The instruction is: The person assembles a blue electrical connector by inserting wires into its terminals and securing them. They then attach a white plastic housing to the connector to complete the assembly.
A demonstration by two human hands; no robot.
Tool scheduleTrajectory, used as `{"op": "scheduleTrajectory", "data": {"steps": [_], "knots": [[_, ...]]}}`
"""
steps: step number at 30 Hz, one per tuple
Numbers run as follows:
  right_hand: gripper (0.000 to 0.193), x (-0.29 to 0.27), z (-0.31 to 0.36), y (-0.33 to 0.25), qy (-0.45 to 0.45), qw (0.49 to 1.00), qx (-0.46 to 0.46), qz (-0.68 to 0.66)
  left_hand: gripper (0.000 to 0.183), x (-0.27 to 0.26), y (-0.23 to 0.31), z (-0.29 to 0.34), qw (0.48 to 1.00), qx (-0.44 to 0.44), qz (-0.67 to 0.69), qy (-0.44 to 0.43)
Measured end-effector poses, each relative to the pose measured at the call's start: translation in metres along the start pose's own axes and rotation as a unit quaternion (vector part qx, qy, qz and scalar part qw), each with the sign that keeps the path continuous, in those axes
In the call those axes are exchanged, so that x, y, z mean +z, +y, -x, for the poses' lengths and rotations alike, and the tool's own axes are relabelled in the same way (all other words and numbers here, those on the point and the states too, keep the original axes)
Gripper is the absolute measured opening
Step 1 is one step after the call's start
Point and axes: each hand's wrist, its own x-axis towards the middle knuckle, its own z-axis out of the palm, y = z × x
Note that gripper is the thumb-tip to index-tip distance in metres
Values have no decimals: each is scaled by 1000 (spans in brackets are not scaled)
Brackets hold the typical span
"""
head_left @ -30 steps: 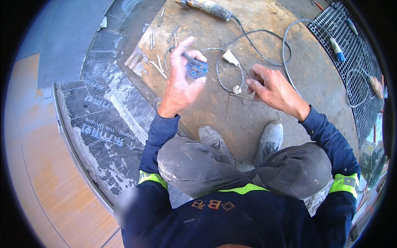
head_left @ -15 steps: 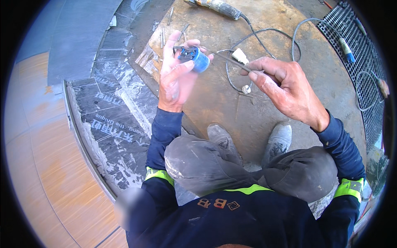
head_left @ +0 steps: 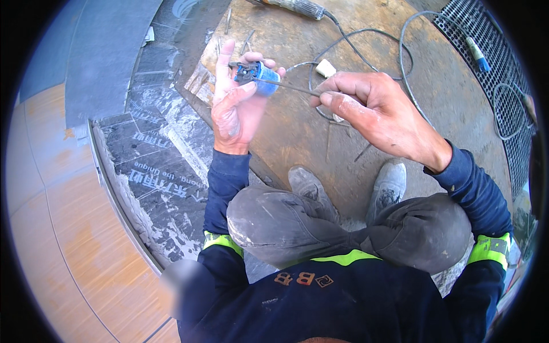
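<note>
Supporting a blue cylindrical connector (head_left: 267, 79) between thumb and curled fingers, the left hand (head_left: 235, 111) extends one finger. A thin dark rod (head_left: 294, 88) runs rightward from the connector to the right hand (head_left: 372, 108), which pinches it. Far right, a white-and-blue connector (head_left: 479, 55) overlies a perforated black mat (head_left: 503, 66).

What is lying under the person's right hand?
Below the right hand lies a brown board. A white plug-shaped piece shows just beyond it, and a smaller white piece peeks out nearer the body. What the hand covers cannot be seen.
</note>
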Motion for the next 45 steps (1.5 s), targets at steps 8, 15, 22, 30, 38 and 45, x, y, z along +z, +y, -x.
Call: {"op": "scheduleTrajectory", "data": {"steps": [8,15,22,30,38,45], "knots": [[29,0,0,-1,4,999,-19,50,95,-2,-1,0,1000,-2,-5,-13],[30,0,0,3,6,996,-45,83,93,-3,-1,1,1000,-4,-22,-18],[31,0,1,2,-9,998,-21,59,93,-4,0,2,999,-4,-27,-22],[28,-3,3,0,2,993,-24,112,93,-3,-3,4,997,-18,-76,-15],[21,-12,11,7,33,897,-82,433,89,-8,-8,9,987,-49,-153,-4],[14,-14,13,18,78,904,-69,415,89,-11,-9,9,981,-47,-187,3]]}}
